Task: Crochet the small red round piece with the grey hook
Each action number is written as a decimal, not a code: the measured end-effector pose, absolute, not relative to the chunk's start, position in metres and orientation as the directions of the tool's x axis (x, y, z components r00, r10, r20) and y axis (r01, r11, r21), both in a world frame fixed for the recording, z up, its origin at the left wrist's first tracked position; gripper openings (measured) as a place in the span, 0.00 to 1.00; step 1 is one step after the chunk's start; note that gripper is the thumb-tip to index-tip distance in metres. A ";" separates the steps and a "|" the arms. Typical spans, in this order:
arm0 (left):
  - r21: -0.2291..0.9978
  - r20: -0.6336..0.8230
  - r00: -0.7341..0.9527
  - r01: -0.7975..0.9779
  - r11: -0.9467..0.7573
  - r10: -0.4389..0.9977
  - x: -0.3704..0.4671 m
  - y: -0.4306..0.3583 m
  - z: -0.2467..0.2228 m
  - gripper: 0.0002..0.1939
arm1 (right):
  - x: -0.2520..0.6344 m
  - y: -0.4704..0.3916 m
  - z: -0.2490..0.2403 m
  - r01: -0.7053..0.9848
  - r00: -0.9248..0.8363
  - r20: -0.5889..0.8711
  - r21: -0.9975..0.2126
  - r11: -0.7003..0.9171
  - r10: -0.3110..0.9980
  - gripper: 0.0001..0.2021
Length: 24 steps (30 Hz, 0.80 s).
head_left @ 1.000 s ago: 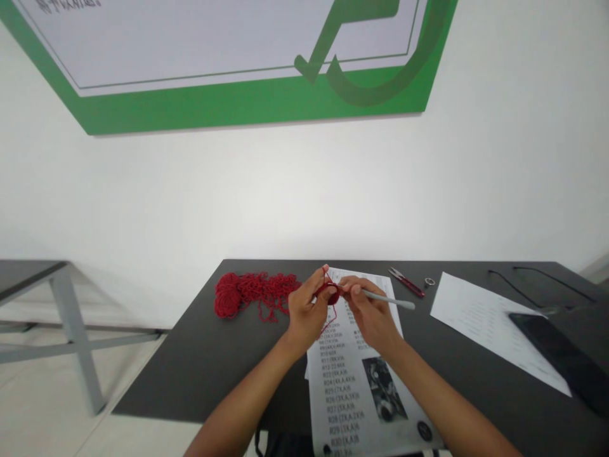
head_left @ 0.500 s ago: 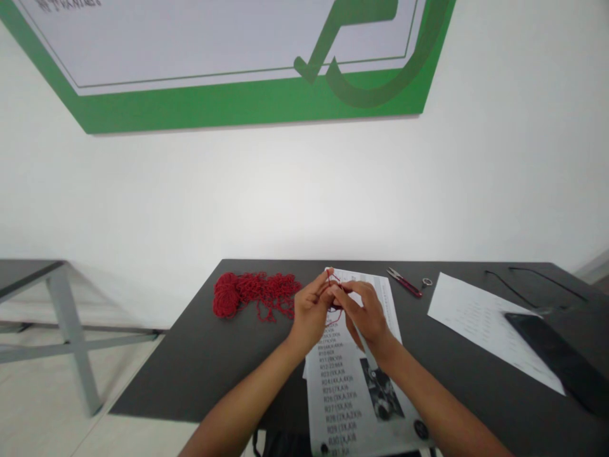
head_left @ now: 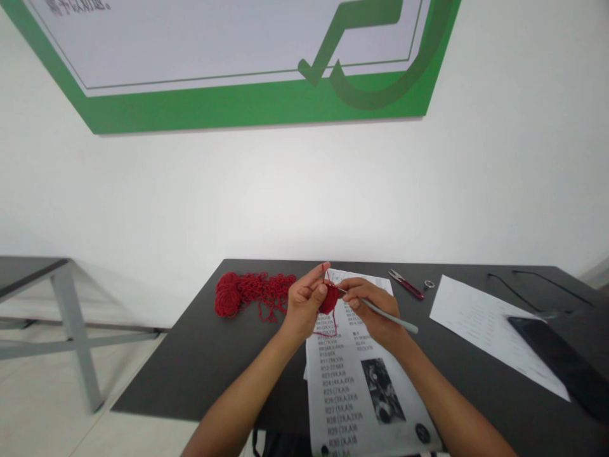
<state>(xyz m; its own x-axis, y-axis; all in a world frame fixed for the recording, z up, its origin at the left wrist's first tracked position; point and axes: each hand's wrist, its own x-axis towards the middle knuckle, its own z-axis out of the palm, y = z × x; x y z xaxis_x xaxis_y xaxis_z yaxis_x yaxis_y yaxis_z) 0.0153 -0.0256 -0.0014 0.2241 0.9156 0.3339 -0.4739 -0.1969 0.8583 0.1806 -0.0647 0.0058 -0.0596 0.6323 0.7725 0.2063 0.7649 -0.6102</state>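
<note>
Between the thumb and fingers of my left hand is a small round piece of red crochet work. Red yarn runs up over my raised left index finger, and a loose strand hangs below the piece. My right hand grips a crochet hook with a pale grey-green handle. Its thin metal tip points left and meets the right edge of the crochet piece; whether it is inside a stitch I cannot tell. Both hands are above a printed pattern sheet.
A red yarn ball with loose tangled yarn lies to the left on the dark table. Right of the sheet are red-handled thread snips, a small ring, another paper, glasses and a black phone.
My right hand has turned and drawn slightly right, so the hook's handle now shows along it. The round crochet piece, mostly covered by fingers before, is now in plain sight.
</note>
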 end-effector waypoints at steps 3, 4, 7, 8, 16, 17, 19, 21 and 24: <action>0.833 0.340 0.238 -0.525 -0.174 0.910 0.013 -0.024 0.002 0.29 | 0.182 -0.067 0.005 0.218 -0.070 0.752 -0.630 0.746 0.655 0.11; 0.821 0.341 0.248 -0.549 -0.159 0.906 0.013 -0.024 0.002 0.29 | 0.182 -0.068 0.004 0.223 -0.068 0.744 -0.637 0.737 0.664 0.11; 0.785 0.356 0.272 -0.607 -0.128 0.894 0.013 -0.024 0.004 0.28 | 0.181 -0.071 0.002 0.221 -0.055 0.716 -0.671 0.708 0.696 0.11; 0.776 0.361 0.278 -0.619 -0.122 0.890 0.013 -0.025 0.004 0.27 | 0.180 -0.071 0.001 0.215 -0.051 0.708 -0.681 0.701 0.704 0.11; 0.746 0.370 0.293 -0.660 -0.093 0.882 0.012 -0.026 0.008 0.24 | 0.174 -0.075 0.002 0.245 -0.068 0.743 -0.634 0.733 0.666 0.08; 0.746 0.373 0.294 -0.658 -0.096 0.880 0.011 -0.025 0.008 0.24 | 0.174 -0.075 0.002 0.250 -0.069 0.747 -0.629 0.736 0.662 0.08; 0.746 0.377 0.303 -0.659 -0.093 0.875 0.011 -0.025 0.007 0.24 | 0.175 -0.076 0.003 0.235 -0.067 0.744 -0.635 0.735 0.665 0.09; 0.742 0.369 0.322 -0.667 -0.068 0.872 0.011 -0.025 0.007 0.25 | 0.177 -0.077 0.000 0.191 -0.054 0.724 -0.668 0.719 0.687 0.09; 0.732 0.312 0.351 -0.681 0.012 0.883 0.012 -0.027 0.006 0.24 | 0.177 -0.077 -0.007 0.039 -0.016 0.656 -0.753 0.656 0.754 0.09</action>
